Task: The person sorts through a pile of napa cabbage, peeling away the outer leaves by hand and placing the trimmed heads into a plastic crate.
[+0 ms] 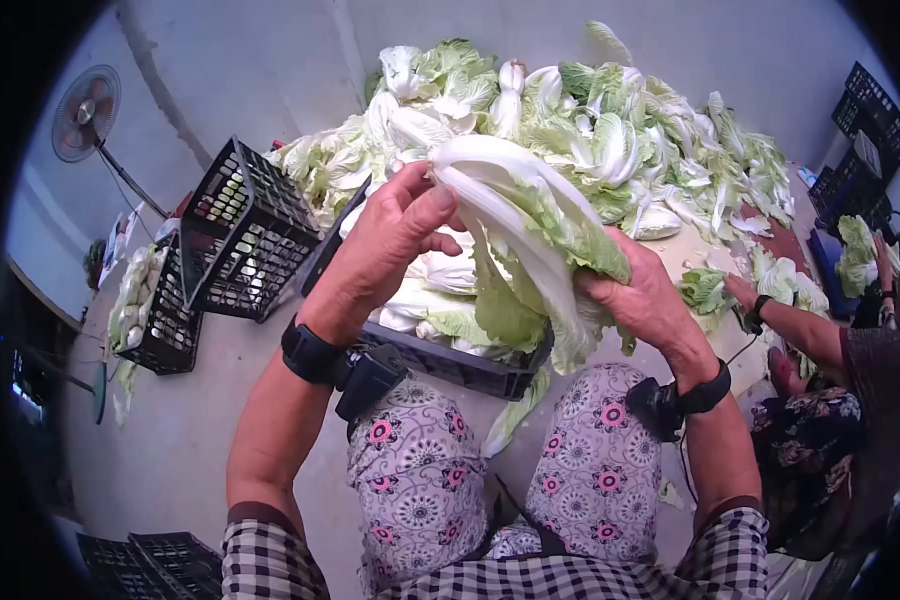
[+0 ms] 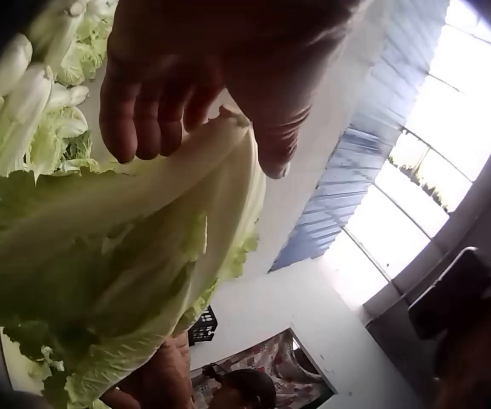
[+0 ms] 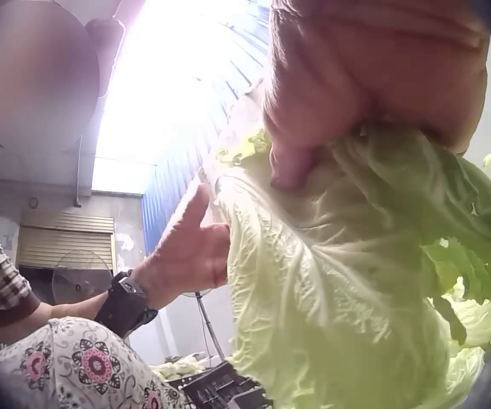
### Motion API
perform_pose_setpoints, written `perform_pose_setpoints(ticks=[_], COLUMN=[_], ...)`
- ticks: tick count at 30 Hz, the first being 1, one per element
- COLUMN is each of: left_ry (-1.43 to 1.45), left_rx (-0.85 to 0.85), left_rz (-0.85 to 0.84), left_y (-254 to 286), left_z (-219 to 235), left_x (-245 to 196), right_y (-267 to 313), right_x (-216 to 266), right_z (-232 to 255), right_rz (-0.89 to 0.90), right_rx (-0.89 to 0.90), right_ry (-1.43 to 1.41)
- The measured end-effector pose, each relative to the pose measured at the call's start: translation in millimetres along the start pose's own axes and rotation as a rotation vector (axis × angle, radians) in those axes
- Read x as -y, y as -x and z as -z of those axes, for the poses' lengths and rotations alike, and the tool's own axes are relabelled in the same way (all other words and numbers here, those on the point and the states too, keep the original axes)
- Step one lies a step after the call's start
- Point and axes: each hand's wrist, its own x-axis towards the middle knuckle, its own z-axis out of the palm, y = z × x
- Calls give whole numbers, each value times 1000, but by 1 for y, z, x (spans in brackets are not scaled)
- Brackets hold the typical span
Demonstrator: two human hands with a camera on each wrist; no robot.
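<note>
In the head view a Chinese cabbage (image 1: 530,215), with a white stalk end and loose green outer leaves, is held up over a black crate. My right hand (image 1: 645,295) grips its leafy end, thumb on the near side; in the right wrist view the fingers curl over the leaves (image 3: 331,281). My left hand (image 1: 390,240) is at the stalk end. Its fingers (image 2: 147,119) and thumb are spread apart on either side of the cut base (image 2: 235,119) in the left wrist view, hanging loosely.
Below the cabbage, the black crate (image 1: 510,378) holds more cabbages. A large heap of cabbages (image 1: 610,130) spreads behind it. Stacked black crates (image 1: 260,250) and a fan (image 1: 87,112) stand at left. Another person's arm (image 1: 805,325) reaches toward leaves at right.
</note>
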Motion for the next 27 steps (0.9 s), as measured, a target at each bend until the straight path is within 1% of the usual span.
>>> perform_pose_setpoints(ticks=[2,3,5,8,11,12,15,16,19,20,23,25,27], left_ry=[-43,-11,-27,-88,-151,-182,-273,-278,-260,-260,-308,-402,-472], left_rx=[-77,-148,-154,-128,-73,-119,-249,-286,-338,-334,-308,-276,-251], left_rz=[-16,-59,-82,-174,-101,-108,-150,-132,-113,-134,-196,-231,-203], left_y=[-2,6,14,19,25,30,30,29,27,25,18,14,12], left_z=[-9,-4,1,12,21,19,22,22,16,13,0,-5,-2], left_x=[4,-3,-5,-2,-8,-11,7,10,8,7,2,-1,-3], right_y=[2,-2,-1,-1,0,-3,-4,-7,-11,-14,-23,-25,-27], right_x=[0,10,15,17,2,10,0,2,8,11,5,8,9], right_z=[-7,-23,-38,-41,-31,-25,-30,-29,-39,-43,-54,-54,-52], right_rz=[18,83,115,111,103,-36,-87,-100,36,9,132,5,-87], right_rx=[70,92,148,197,133,206,86,136,156,186,144,128,99], right_ry=[89,81,118,101,88,133,13,95,198,159,235,178,140])
